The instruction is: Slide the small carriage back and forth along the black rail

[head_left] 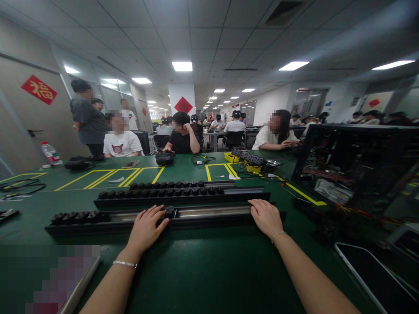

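Note:
Three long black rails lie across the green table, each carrying a row of small black blocks. My left hand (145, 229) rests on the nearest rail (209, 216), fingers stretched out and touching one small black block (169, 211) on it. At the right end of that rail my right hand (266, 216) lies palm down, fingers curled over the edge. The middle rail (238, 195) and the far rail (183, 185) sit just beyond, with their blocks packed toward the left.
An open black computer case (356, 163) stands at the right. A dark flat panel (376, 277) lies at the near right. Yellow boxes and a power strip (248, 157), cables, a bottle (50, 153) and a black bag sit farther back. Several people sit or stand behind the table.

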`<state>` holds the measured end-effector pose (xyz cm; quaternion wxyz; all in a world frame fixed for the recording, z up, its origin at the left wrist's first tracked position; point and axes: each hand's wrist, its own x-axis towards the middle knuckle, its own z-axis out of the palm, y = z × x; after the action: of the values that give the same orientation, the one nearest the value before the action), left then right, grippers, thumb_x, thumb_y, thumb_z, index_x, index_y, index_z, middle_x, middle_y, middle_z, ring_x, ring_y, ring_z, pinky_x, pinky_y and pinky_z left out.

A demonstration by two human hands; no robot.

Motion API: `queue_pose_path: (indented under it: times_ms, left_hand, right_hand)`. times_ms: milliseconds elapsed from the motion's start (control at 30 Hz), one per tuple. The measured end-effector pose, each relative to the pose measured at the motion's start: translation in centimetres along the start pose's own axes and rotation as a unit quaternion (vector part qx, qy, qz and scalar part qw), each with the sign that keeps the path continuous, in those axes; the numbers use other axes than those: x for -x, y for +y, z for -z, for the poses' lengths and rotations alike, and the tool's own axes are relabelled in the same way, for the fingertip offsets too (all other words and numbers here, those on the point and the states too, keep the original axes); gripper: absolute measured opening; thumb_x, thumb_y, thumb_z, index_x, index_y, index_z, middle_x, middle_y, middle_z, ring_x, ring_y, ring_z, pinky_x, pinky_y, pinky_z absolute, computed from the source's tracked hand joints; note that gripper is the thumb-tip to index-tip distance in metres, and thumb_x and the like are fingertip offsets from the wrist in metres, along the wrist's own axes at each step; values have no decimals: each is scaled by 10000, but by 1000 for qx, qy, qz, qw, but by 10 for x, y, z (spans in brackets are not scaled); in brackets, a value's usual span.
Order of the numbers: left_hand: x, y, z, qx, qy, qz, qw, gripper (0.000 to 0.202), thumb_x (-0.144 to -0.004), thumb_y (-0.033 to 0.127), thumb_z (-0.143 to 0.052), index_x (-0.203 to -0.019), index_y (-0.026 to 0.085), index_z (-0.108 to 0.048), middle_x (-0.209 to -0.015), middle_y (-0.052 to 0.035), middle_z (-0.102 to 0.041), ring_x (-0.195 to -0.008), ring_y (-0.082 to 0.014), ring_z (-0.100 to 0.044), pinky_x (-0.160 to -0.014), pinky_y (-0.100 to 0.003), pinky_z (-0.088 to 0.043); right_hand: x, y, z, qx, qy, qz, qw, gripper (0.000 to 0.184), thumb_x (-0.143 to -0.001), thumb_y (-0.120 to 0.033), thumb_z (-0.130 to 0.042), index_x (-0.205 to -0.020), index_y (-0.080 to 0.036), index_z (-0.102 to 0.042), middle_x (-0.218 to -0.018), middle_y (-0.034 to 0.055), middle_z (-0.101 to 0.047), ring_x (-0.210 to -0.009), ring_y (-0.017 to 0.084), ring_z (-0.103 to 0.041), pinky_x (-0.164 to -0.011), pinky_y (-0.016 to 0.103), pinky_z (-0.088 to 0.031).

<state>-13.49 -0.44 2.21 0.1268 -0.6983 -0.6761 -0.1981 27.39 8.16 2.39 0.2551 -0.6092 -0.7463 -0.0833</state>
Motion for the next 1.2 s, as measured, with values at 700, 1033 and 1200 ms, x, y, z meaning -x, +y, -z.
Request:
queue_pose_path:
  times_ms: [700,1033,1200]
  left_hand:
    - [0,2,0,-17,-20,-13,1000,423,-858,523,-367,-1119,277,-592,-1334,-21,-528,-1276,-235,-418,-1057,-484,-279]
    - [0,7,-2,-13,-8,-18,1000,461,-856,511,-379,-1173,221,-546,-1316,-53,-544,-1257,-227,-443,-1065,-480,-278]
    - [0,7,-4,-16,2,-17,1000,471,-856,510,-382,-1191,215,-535,-1305,-59,-553,-1247,-224,-454,-1062,-478,-283]
  right_hand:
    - [0,0,-1,-3,-1,0,1000,382,-860,-279,-346,-1112,-247,-631,-1181,19,-624,-1148,197,-494,-948,379,-359]
    - [0,-1,1,-4,-5,-2,1000,390,-872,-296,-328,-1119,-247,-627,-1194,9,-617,-1160,203,-487,-951,387,-355]
    - [1,-1,2,-6,-2,-2,1000,391,-869,-292,-329,-1114,-242,-629,-1187,14,-621,-1154,199,-492,-951,386,-357]
